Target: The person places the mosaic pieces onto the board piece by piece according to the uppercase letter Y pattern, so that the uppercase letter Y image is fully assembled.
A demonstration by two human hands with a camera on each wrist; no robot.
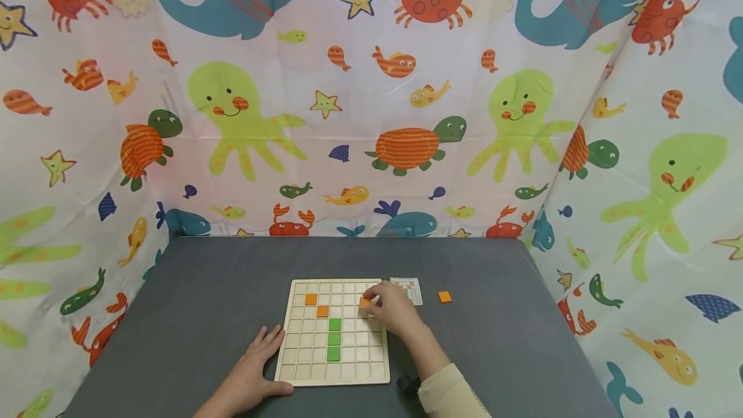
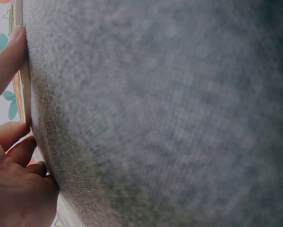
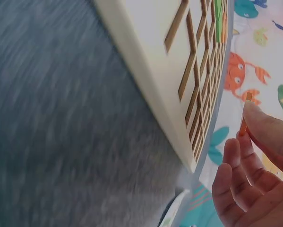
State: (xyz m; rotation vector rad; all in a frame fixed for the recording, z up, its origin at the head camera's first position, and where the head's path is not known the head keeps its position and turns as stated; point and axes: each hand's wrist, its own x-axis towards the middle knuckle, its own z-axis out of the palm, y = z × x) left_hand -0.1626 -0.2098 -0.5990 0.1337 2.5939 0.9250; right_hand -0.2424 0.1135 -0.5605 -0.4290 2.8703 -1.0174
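A square wooden grid board (image 1: pixel 333 382) lies on the grey table. In its squares sit two orange tiles (image 1: pixel 311 299) set diagonally and a column of three green tiles (image 1: pixel 334 338). My right hand (image 1: pixel 395 309) pinches another orange tile (image 3: pixel 245 116) between thumb and fingertips, above the board's upper right part; the right wrist view shows it edge-on, raised off the board. My left hand (image 1: pixel 253 366) rests against the board's lower left corner, fingers along the left side and thumb at the front edge. The left wrist view shows its thumb (image 2: pixel 11 59) touching the board's side.
One loose orange tile (image 1: pixel 444 297) lies on the table, right of the board. A small printed grid card (image 1: pixel 410 289) lies beside the board's upper right corner, partly behind my right hand. A curtain (image 1: pixel 360 89) with sea animals surrounds the back and sides of the table.
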